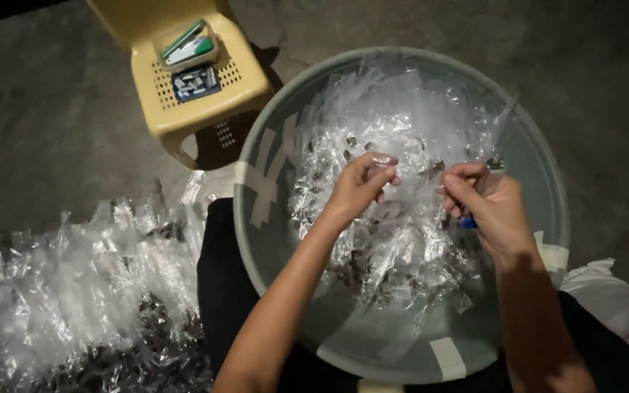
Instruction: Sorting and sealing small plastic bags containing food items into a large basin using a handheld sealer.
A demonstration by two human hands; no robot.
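Observation:
A large grey round basin (256, 218), patched with strips of pale tape, rests on my lap and is full of small clear plastic packets (402, 131) with dark bits in them. My left hand (358, 185) hovers over the pile, its fingertips pinched on one clear packet (384, 158). My right hand (489, 204) is closed around a small blue object (467, 222) while its fingertips pinch the edge of a clear packet (438, 171).
A heap of filled clear packets (89, 291) lies on the concrete floor at the left. Behind the basin stands a yellow plastic chair (249, 80) holding a green stapler (187, 45) and a small blue box (196, 81). Pale cloth (620, 291) lies at the right.

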